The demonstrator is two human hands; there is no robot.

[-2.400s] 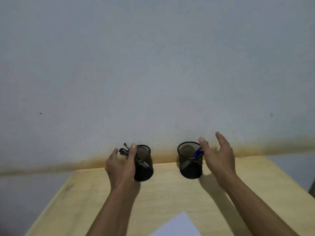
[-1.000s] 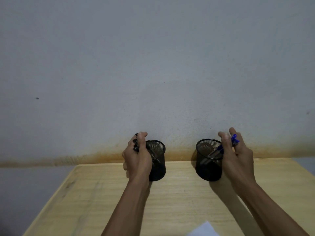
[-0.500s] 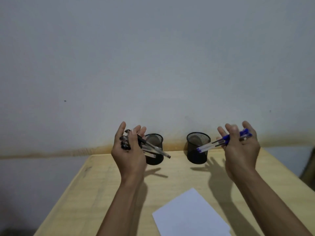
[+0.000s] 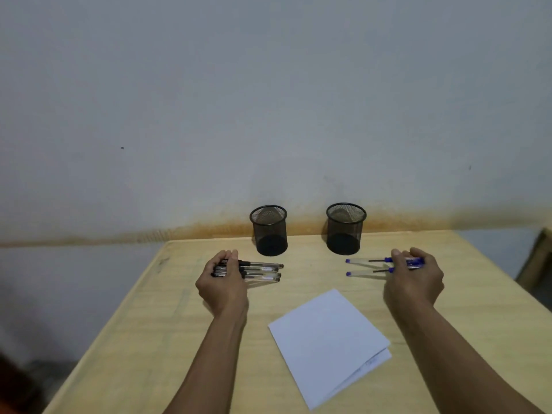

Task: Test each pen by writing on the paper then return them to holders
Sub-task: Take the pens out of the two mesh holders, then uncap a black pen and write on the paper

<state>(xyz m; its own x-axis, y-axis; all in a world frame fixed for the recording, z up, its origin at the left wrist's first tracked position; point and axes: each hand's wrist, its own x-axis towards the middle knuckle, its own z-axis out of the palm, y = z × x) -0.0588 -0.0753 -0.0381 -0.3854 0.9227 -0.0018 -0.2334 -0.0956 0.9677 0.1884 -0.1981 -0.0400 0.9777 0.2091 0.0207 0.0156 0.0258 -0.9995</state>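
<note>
Two black mesh holders stand at the table's far edge, the left holder [image 4: 269, 230] and the right holder [image 4: 345, 228], both showing no pens inside. My left hand [image 4: 222, 283] grips a bundle of black pens [image 4: 260, 271] that lies on the table in front of the left holder. My right hand [image 4: 413, 279] holds two blue pens [image 4: 369, 266] down at the table in front of the right holder, tips pointing left. A white sheet of paper [image 4: 327, 339] lies between my forearms, near the front.
The wooden table [image 4: 167, 318] ends against a grey wall with a rusty stain along its base. The table's left edge drops off to the floor. A wooden object [image 4: 536, 258] stands at the far right.
Both hands took the pens out of the holders, lifted them, then lowered them onto the table in front of each holder. The view tilted down and more paper shows.
</note>
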